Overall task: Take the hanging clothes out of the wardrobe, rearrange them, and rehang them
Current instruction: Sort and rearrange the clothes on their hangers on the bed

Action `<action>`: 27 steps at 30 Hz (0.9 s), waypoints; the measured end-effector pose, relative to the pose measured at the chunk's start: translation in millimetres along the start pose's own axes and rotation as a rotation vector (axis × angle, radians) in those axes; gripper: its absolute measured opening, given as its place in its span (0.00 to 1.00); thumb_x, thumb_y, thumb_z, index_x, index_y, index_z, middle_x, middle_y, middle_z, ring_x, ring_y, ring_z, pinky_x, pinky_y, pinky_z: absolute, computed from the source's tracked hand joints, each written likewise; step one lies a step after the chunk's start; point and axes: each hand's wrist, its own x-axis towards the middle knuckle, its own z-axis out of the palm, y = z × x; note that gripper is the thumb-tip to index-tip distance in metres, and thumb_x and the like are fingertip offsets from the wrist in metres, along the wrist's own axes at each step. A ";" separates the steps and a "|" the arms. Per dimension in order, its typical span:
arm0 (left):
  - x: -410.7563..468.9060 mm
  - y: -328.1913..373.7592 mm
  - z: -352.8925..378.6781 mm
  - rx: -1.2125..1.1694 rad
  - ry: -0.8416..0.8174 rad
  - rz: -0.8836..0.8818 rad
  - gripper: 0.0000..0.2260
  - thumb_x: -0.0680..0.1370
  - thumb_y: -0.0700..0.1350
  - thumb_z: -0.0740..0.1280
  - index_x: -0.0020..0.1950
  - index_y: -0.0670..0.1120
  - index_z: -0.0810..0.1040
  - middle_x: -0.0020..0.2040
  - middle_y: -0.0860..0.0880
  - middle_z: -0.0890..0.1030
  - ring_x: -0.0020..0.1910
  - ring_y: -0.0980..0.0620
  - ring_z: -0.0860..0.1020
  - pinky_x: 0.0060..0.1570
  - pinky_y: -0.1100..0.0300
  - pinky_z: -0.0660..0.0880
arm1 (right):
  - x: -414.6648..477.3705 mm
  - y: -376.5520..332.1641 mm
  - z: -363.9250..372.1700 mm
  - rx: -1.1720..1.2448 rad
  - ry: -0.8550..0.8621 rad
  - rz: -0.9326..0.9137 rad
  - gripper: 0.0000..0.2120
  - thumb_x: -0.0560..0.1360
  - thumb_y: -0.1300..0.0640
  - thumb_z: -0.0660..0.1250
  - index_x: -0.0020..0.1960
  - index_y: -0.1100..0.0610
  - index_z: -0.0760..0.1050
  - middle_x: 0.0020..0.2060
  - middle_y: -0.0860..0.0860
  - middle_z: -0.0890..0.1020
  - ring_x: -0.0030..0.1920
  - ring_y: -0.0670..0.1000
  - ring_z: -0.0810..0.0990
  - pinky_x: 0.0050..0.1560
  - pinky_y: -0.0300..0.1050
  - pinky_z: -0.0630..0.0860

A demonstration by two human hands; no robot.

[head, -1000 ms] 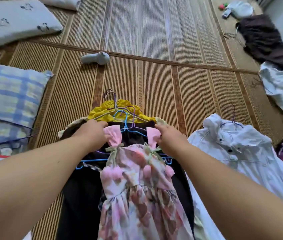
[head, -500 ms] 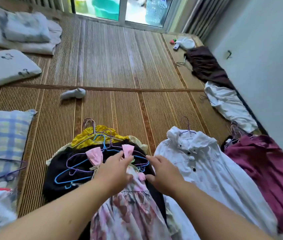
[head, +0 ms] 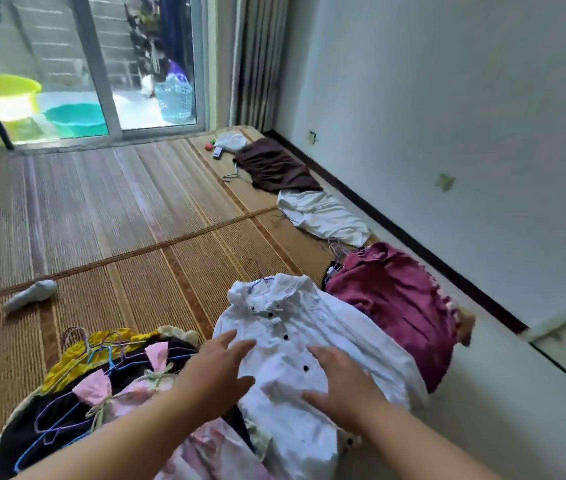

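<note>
Hands: left hand (head: 217,370) and right hand (head: 340,386) crossed from pink floral dress (head: 205,445) to white black-buttoned shirt (head: 295,323), toward woven straw mat's (head: 170,265) right edge.
Fingers: spread wide, gripping nothing.
Shirt: probably next to arrange.

On the mat (head: 118,209), a pile of clothes with hangers (head: 77,386) lies at the left and a buttoned shirt (head: 285,327) just right of it. The left hand (head: 215,372) and the right hand (head: 340,386) are over the shirt. Another garment (head: 395,306) touches the shirt's right side, near the wall (head: 447,98). A sock (head: 30,295) lies behind the pile.

Woven mat (head: 101,209), blue basket (head: 174,98), teal basin (head: 77,120)
</note>
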 end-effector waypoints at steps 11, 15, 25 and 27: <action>71.3 248.7 43.0 0.031 0.037 0.117 0.29 0.75 0.58 0.64 0.75 0.59 0.60 0.75 0.49 0.61 0.72 0.49 0.63 0.68 0.57 0.64 | -93.1 223.9 -104.0 0.084 0.234 0.112 0.34 0.72 0.42 0.63 0.75 0.42 0.54 0.74 0.46 0.58 0.73 0.48 0.58 0.71 0.48 0.59; 92.4 328.8 65.9 -0.026 0.019 0.144 0.28 0.75 0.57 0.65 0.74 0.57 0.61 0.75 0.49 0.61 0.72 0.49 0.64 0.68 0.56 0.65 | -119.7 283.2 -139.0 0.060 0.273 0.151 0.32 0.74 0.42 0.62 0.75 0.43 0.55 0.75 0.48 0.57 0.74 0.50 0.59 0.72 0.49 0.58; 159.9 440.6 68.7 -0.002 0.056 0.255 0.28 0.74 0.56 0.65 0.73 0.58 0.63 0.74 0.51 0.63 0.72 0.50 0.63 0.68 0.52 0.65 | -113.1 380.8 -193.7 0.009 0.285 0.181 0.30 0.74 0.41 0.62 0.74 0.43 0.59 0.74 0.49 0.60 0.73 0.50 0.60 0.70 0.51 0.58; 179.4 447.4 74.7 0.005 0.044 0.241 0.29 0.73 0.56 0.65 0.73 0.60 0.62 0.75 0.52 0.62 0.72 0.49 0.62 0.68 0.51 0.65 | -98.9 395.1 -199.6 0.002 0.271 0.182 0.30 0.74 0.41 0.62 0.74 0.43 0.58 0.74 0.49 0.60 0.73 0.50 0.59 0.71 0.51 0.58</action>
